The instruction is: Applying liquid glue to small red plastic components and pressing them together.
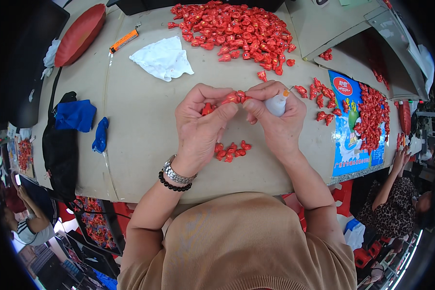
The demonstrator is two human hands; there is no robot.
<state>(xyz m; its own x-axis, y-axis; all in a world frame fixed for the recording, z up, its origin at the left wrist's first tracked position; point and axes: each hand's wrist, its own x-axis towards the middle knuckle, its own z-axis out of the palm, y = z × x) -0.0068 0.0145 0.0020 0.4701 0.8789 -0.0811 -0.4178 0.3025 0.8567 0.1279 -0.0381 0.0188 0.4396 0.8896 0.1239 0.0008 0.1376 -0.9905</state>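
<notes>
Both my hands meet over the middle of the table. Between the fingertips of my left hand [198,118] and my right hand [281,121] is a small red plastic figure [236,97]. Another red piece [208,109] is tucked in my left palm. A white squeeze bottle [276,105] with an orange cap and a thin needle tip sits in my right hand, between thumb and palm, while those fingers also pinch the figure. Just below my hands lies a small group of red figures [231,152]. My fingers partly hide the held figure's details.
A large heap of red pieces [237,34] lies at the far side. A crumpled white cloth [163,58], an orange cutter knife [123,41] and a red dish [82,36] are at left. More red figures [372,116] cover a blue printed sheet [342,150] at right, near a grey metal shelf [333,29].
</notes>
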